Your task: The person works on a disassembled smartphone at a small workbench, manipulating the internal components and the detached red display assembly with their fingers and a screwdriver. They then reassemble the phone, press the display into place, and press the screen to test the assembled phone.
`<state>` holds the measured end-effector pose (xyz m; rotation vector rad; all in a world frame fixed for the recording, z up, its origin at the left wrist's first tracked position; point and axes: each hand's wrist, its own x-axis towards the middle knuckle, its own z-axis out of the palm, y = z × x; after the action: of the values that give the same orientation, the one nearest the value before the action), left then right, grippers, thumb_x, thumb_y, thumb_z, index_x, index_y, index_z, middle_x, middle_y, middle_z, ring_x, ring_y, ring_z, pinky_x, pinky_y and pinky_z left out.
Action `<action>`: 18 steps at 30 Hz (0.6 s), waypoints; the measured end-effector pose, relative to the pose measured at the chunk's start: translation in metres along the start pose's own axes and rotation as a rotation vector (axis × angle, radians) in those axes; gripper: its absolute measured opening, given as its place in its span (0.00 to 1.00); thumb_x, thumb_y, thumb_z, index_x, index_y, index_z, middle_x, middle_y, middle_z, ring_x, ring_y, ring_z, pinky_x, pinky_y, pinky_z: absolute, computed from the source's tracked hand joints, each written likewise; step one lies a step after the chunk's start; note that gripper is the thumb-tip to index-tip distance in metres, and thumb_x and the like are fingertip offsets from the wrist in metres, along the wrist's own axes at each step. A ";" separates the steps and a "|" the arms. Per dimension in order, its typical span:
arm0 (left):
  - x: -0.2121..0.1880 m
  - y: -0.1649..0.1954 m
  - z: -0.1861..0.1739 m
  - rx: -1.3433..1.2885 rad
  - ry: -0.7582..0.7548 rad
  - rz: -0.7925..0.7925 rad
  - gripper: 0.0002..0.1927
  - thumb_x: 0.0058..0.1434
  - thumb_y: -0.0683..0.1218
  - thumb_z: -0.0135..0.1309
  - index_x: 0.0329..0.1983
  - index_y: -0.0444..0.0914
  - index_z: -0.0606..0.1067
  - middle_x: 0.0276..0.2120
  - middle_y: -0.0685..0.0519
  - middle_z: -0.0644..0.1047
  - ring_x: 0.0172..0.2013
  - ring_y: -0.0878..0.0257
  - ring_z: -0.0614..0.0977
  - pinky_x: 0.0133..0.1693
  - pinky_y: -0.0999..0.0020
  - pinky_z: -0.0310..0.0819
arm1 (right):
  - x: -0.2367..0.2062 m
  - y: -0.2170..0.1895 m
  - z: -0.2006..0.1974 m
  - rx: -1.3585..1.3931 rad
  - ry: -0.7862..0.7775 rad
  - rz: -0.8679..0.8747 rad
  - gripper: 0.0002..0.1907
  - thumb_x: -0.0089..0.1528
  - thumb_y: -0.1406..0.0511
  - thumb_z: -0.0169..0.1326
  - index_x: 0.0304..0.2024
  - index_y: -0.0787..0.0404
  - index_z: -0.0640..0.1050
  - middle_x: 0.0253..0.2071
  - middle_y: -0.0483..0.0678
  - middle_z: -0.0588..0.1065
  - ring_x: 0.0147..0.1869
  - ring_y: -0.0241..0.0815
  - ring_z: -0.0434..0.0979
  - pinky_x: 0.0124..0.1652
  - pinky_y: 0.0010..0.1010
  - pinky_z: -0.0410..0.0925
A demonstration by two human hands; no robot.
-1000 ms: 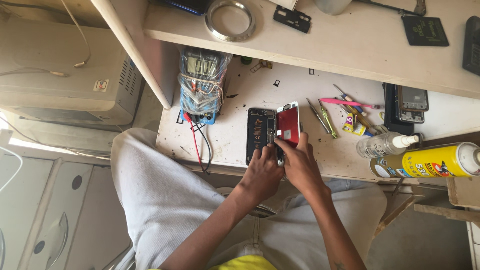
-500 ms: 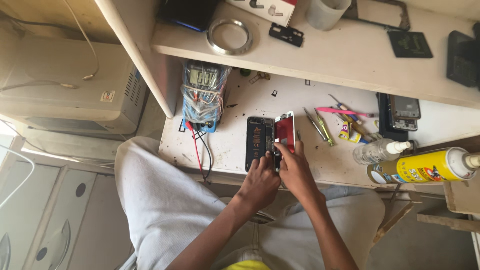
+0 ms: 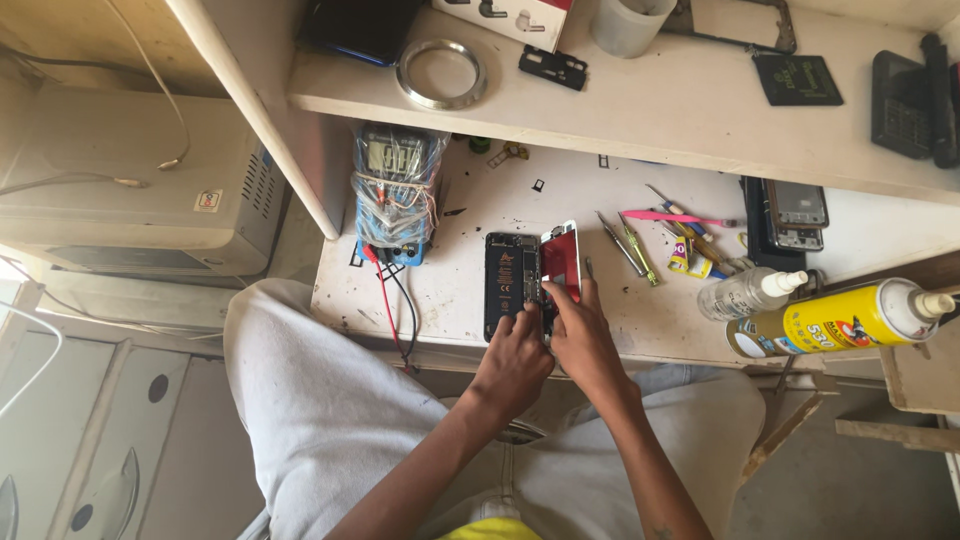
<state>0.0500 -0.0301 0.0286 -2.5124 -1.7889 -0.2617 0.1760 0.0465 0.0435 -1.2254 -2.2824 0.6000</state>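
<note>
Lengthwise away from the person, the opened phone lies gripped by both hands.

A white box with a red edge lies at the top centre of the frame, on the shelf. Below it, at the left of the tabletop, a blue multimeter wrapped in clear plastic shows a pale grey rectangular screen at its upper end. At the left of the frame, a small white label with a red mark sits on the side of a cream-coloured appliance. At centre, a white-framed phone screen panel with a red face stands tilted up beside the opened black phone body. At the right edge, a yellow spray can with a printed label lies on its side, with a clear plastic bottle just above it. A small yellow packet lies among the tools right of centre.
</note>
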 end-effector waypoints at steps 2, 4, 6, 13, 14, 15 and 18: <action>0.000 0.005 -0.001 0.015 -0.032 0.007 0.15 0.52 0.46 0.57 0.38 0.33 0.83 0.52 0.31 0.75 0.60 0.42 0.69 0.51 0.54 0.66 | -0.003 0.002 0.001 -0.001 -0.010 0.014 0.28 0.57 0.78 0.49 0.60 0.60 0.74 0.54 0.64 0.67 0.56 0.68 0.71 0.53 0.51 0.66; 0.004 0.007 -0.003 0.058 -0.065 0.022 0.17 0.50 0.47 0.58 0.40 0.33 0.83 0.51 0.32 0.75 0.59 0.40 0.68 0.52 0.52 0.65 | 0.002 0.001 0.002 0.004 -0.023 0.042 0.27 0.57 0.78 0.49 0.60 0.60 0.74 0.53 0.64 0.67 0.55 0.67 0.72 0.53 0.52 0.67; 0.004 0.007 -0.005 0.056 -0.072 0.029 0.19 0.50 0.49 0.58 0.39 0.32 0.83 0.50 0.30 0.75 0.59 0.38 0.68 0.53 0.51 0.65 | 0.004 -0.003 0.001 -0.011 0.029 -0.043 0.29 0.56 0.78 0.49 0.60 0.60 0.74 0.56 0.67 0.66 0.55 0.70 0.71 0.51 0.52 0.67; -0.004 0.001 0.004 -0.119 0.031 -0.041 0.13 0.54 0.46 0.54 0.34 0.31 0.82 0.57 0.24 0.73 0.58 0.42 0.71 0.50 0.54 0.67 | 0.001 -0.014 -0.015 0.106 -0.053 0.081 0.34 0.57 0.80 0.46 0.65 0.56 0.69 0.58 0.62 0.69 0.52 0.65 0.76 0.48 0.50 0.69; -0.004 0.001 0.006 -0.088 0.038 -0.040 0.14 0.53 0.46 0.54 0.34 0.30 0.82 0.57 0.22 0.72 0.56 0.42 0.72 0.50 0.55 0.67 | 0.001 -0.016 -0.016 0.114 -0.042 0.069 0.34 0.57 0.80 0.46 0.66 0.55 0.69 0.59 0.63 0.69 0.53 0.66 0.75 0.48 0.50 0.69; -0.004 0.001 0.006 -0.058 0.046 -0.040 0.15 0.53 0.46 0.55 0.35 0.30 0.83 0.57 0.20 0.71 0.54 0.42 0.72 0.49 0.56 0.67 | 0.000 -0.018 -0.017 0.120 -0.031 0.056 0.35 0.57 0.80 0.46 0.66 0.55 0.69 0.60 0.63 0.68 0.54 0.66 0.75 0.49 0.50 0.69; -0.001 -0.001 0.004 -0.030 0.055 -0.020 0.14 0.52 0.46 0.55 0.32 0.32 0.84 0.58 0.19 0.70 0.53 0.42 0.73 0.50 0.56 0.67 | 0.000 -0.022 -0.020 0.101 -0.006 0.018 0.36 0.57 0.81 0.46 0.67 0.54 0.69 0.61 0.63 0.68 0.57 0.67 0.74 0.50 0.50 0.68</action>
<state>0.0495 -0.0298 0.0243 -2.4822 -1.8044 -0.3572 0.1736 0.0386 0.0727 -1.1983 -2.2198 0.7178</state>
